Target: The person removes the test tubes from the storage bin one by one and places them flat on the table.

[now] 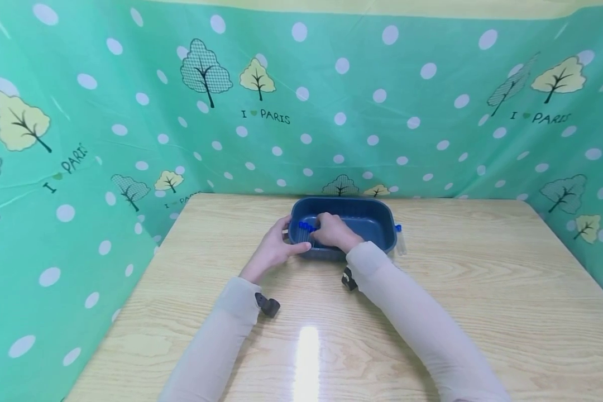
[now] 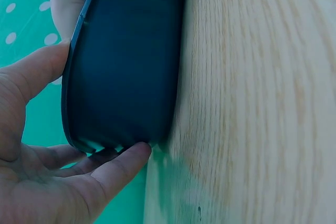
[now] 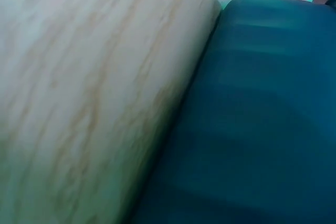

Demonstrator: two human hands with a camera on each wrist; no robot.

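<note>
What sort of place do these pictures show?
Probably a screened-off indoor workspace, though I cannot be sure. A patterned green cloth hangs behind and beside the table; the bright streak on the tabletop looks like reflected lamplight.

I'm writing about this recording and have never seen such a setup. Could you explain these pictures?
There is no robot: you see a person's left hand and right hand, both bare. The head camera looks forward and down at both; a camera on each wrist gives the two close-ups. On the wooden table stands a dark blue bin holding blue-capped tubes, with at least one more tube outside its right end. The left hand touches the bin's left end, thumb at the rim. The right hand reaches inside beside the tubes, but whether its fingers grip one is hard to tell.
</note>
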